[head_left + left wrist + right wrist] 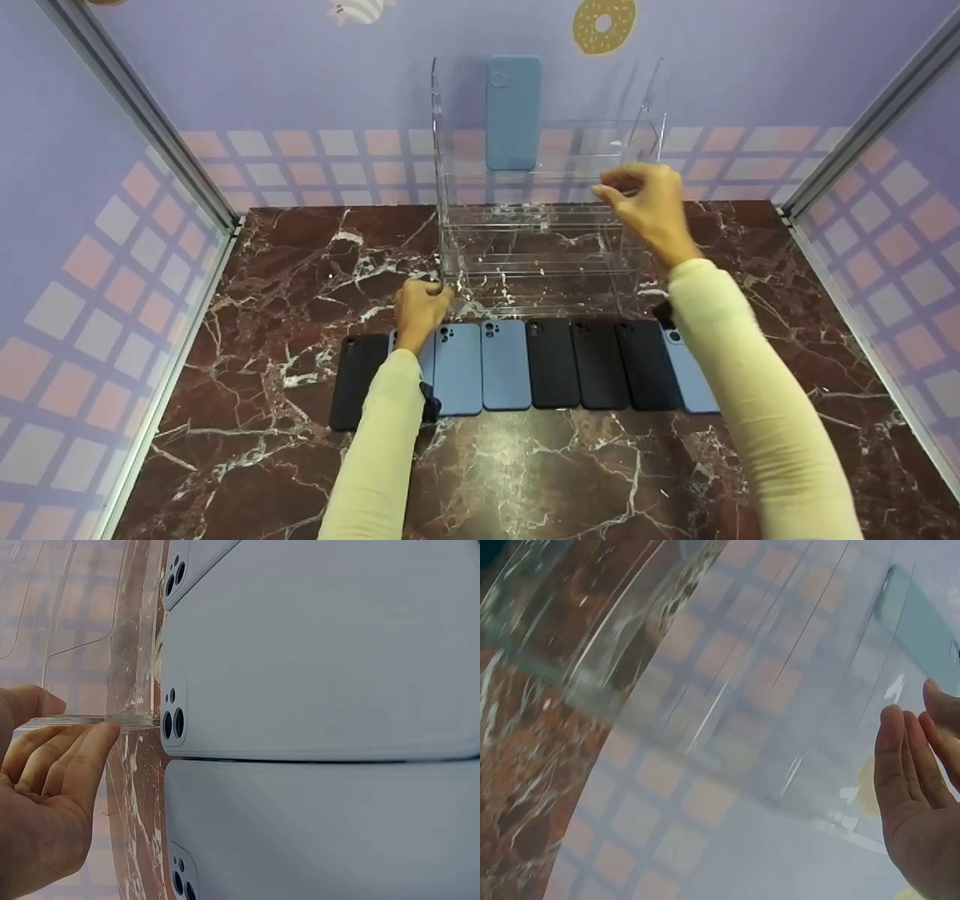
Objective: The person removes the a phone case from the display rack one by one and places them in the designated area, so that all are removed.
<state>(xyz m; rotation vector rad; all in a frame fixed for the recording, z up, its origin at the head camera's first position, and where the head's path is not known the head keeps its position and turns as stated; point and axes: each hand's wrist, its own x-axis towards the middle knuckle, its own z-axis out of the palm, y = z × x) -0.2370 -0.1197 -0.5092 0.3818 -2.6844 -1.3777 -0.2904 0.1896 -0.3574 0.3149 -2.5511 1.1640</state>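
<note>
A clear acrylic tiered stand stands at the back, with a light blue phone case upright on its upper tier. My left hand pinches the front edge of the stand's left side panel; thumb and fingers lie on either side of the clear sheet in the left wrist view. Over the right part of the stand is my right hand, near its right side panel. Its fingers show nothing between them and the thumb in the right wrist view.
In front of the stand, several phone cases lie in a row: a black case at the left end, blue cases, then black cases, and a blue case partly under my right sleeve. Patterned walls enclose the marble-look tabletop.
</note>
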